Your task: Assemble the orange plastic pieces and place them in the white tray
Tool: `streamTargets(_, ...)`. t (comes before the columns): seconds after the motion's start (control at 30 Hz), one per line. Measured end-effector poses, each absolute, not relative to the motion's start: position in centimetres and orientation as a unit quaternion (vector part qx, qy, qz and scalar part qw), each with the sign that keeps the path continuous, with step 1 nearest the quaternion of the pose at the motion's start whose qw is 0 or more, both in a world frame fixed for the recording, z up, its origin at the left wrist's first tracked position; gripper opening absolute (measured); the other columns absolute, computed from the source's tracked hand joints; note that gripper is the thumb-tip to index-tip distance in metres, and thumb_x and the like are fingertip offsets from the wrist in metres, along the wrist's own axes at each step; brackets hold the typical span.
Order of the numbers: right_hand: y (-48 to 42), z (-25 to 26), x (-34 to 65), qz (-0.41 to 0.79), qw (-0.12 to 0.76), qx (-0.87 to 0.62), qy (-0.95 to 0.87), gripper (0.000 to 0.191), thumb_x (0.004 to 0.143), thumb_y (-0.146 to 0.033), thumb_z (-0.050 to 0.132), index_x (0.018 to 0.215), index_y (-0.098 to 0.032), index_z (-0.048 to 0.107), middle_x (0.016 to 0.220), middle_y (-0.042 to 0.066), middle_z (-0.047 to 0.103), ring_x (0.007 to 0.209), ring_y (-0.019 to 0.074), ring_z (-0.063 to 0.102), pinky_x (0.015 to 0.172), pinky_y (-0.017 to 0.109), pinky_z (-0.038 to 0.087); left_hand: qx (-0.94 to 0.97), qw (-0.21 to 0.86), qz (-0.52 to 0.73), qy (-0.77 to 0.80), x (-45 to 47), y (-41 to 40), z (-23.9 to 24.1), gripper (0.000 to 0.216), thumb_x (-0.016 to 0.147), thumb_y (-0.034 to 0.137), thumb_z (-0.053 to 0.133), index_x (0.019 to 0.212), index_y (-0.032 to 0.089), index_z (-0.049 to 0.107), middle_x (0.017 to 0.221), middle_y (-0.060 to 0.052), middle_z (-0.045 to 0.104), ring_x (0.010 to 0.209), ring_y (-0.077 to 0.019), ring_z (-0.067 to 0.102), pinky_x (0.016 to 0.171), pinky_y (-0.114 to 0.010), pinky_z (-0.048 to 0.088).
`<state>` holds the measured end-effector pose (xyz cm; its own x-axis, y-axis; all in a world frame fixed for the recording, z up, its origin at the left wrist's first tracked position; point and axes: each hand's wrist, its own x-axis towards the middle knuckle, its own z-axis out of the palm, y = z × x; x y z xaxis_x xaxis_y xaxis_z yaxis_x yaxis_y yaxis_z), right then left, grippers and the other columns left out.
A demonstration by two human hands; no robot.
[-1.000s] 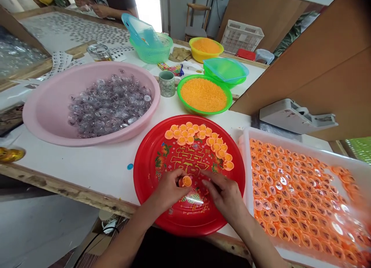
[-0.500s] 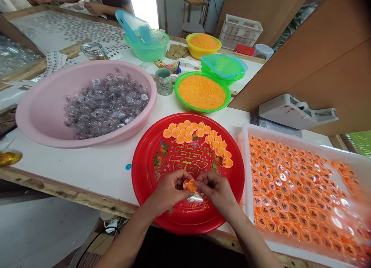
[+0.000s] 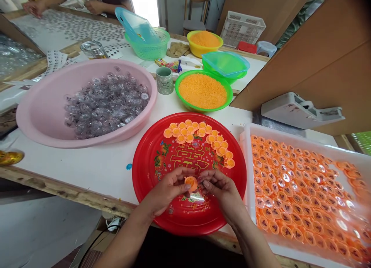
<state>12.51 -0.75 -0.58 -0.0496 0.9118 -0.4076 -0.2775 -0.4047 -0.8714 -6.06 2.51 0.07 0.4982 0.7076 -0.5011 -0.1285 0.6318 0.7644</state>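
My left hand [image 3: 166, 188] pinches a small orange cup [image 3: 191, 181] filled with yellow grains, held over the round red tray [image 3: 150, 152]. My right hand [image 3: 222, 192] is closed in a pinch right beside the cup, its fingertips touching the cup's right side; whatever it holds is too small to name. Several filled orange cups [image 3: 199, 138] lie in an arc on the tray's far half. Loose yellow grains are scattered on the tray under my hands.
A pink basin [image 3: 37, 109] of clear lids sits to the left. A green bowl of yellow grains [image 3: 203, 91] and a mug [image 3: 164, 81] stand behind the tray. A white tray [image 3: 249, 130] of capped orange cups lies on the right. Other people's hands [image 3: 33, 7] work at the far table.
My right hand moved in from the tray to the cup held by my left hand, and both hands now meet around it. The cup tilted slightly.
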Motion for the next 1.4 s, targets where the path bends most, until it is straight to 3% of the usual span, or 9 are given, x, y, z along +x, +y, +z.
streamTargets(0.13, -1.0, -0.6, 12.6, 0.678, 0.478, -0.486, -0.276, 0.022, 0.074, -0.029, 0.078, 0.087, -0.021, 0.063, 0.075, -0.002, 0.061, 0.064, 0.0118, 0.059, 0.062, 0.025, 0.049, 0.353, 0.769, 0.277, 0.454, -6.3, 2.6, -0.1, 0.026, 0.075, 0.027, 0.076, 0.095, 0.021, 0.061, 0.088, 0.000, 0.064, 0.082, -0.0135, 0.060, 0.067, -0.021, 0.046)
streamTargets(0.3, -1.2, -0.4, 12.4, 0.683, 0.469, -0.483, -0.283, 0.026, 0.075, -0.032, 0.078, 0.096, -0.020, 0.067, 0.073, 0.000, 0.063, 0.066, 0.0138, 0.062, 0.064, 0.026, 0.050, 0.363, 0.758, 0.296, 0.453, -6.1, 2.5, -0.2, 0.031, 0.079, 0.031, 0.071, 0.108, 0.022, 0.063, 0.102, -0.003, 0.065, 0.089, -0.0158, 0.059, 0.070, -0.023, 0.048)
streamTargets(0.53, -0.8, -0.5, 12.6, 0.706, 0.524, -0.436, -0.191, 0.020, 0.074, -0.025, 0.080, 0.086, -0.020, 0.064, 0.076, 0.000, 0.063, 0.069, 0.0108, 0.056, 0.063, 0.020, 0.046, 0.301, 0.781, 0.331, 0.437, -5.5, 2.3, -0.2, 0.032, 0.072, 0.026, 0.078, 0.098, 0.021, 0.060, 0.101, -0.002, 0.063, 0.095, -0.0230, 0.064, 0.084, -0.041, 0.056)
streamTargets(0.67, -0.7, -0.7, 12.7, 0.708, 0.528, -0.443, -0.155, 0.034, 0.070, -0.021, 0.083, 0.100, -0.019, 0.067, 0.079, 0.001, 0.064, 0.068, 0.0100, 0.055, 0.062, 0.020, 0.045, 0.310, 0.777, 0.327, 0.440, -5.2, 2.1, -0.1, 0.035, 0.075, 0.025, 0.076, 0.107, 0.022, 0.061, 0.106, -0.003, 0.065, 0.095, -0.0221, 0.065, 0.085, -0.039, 0.057)
streamTargets(0.77, -0.7, -0.8, 12.7, 0.716, 0.526, -0.436, -0.139, 0.026, 0.068, -0.022, 0.084, 0.089, -0.018, 0.068, 0.078, 0.001, 0.065, 0.072, 0.0128, 0.059, 0.068, 0.023, 0.048, 0.320, 0.776, 0.314, 0.444, -4.7, 1.9, 0.2, 0.038, 0.076, 0.025, 0.075, 0.111, 0.021, 0.061, 0.108, -0.004, 0.065, 0.095, -0.0205, 0.065, 0.083, -0.035, 0.057)
streamTargets(0.87, -0.7, -0.8, 12.7, 0.717, 0.535, -0.426, -0.132, 0.022, 0.068, -0.020, 0.084, 0.080, -0.018, 0.065, 0.073, 0.000, 0.063, 0.068, 0.0098, 0.056, 0.065, 0.019, 0.046, 0.330, 0.763, 0.319, 0.455, -4.3, 1.8, 0.4, 0.037, 0.074, 0.024, 0.076, 0.107, 0.022, 0.061, 0.101, -0.002, 0.066, 0.091, -0.0184, 0.065, 0.079, -0.031, 0.057)
streamTargets(1.03, -0.8, -1.1, 12.7, 0.713, 0.530, -0.441, -0.130, 0.028, 0.066, -0.021, 0.086, 0.087, -0.019, 0.068, 0.075, -0.001, 0.064, 0.067, 0.0091, 0.055, 0.064, 0.019, 0.046, 0.346, 0.745, 0.334, 0.463, -3.9, 2.0, 0.8, 0.033, 0.071, 0.023, 0.077, 0.100, 0.020, 0.062, 0.093, -0.001, 0.069, 0.090, -0.0183, 0.064, 0.082, -0.031, 0.056)
streamTargets(1.4, -0.8, -1.6, 12.3, 0.714, 0.519, -0.452, -0.129, 0.023, 0.065, -0.022, 0.086, 0.077, -0.018, 0.068, 0.071, -0.002, 0.063, 0.063, 0.0089, 0.056, 0.062, 0.020, 0.047, 0.391, 0.701, 0.348, 0.484, -3.8, 2.0, 1.4, 0.026, 0.069, 0.024, 0.075, 0.094, 0.021, 0.066, 0.094, -0.002, 0.070, 0.090, -0.0195, 0.066, 0.080, -0.030, 0.056)
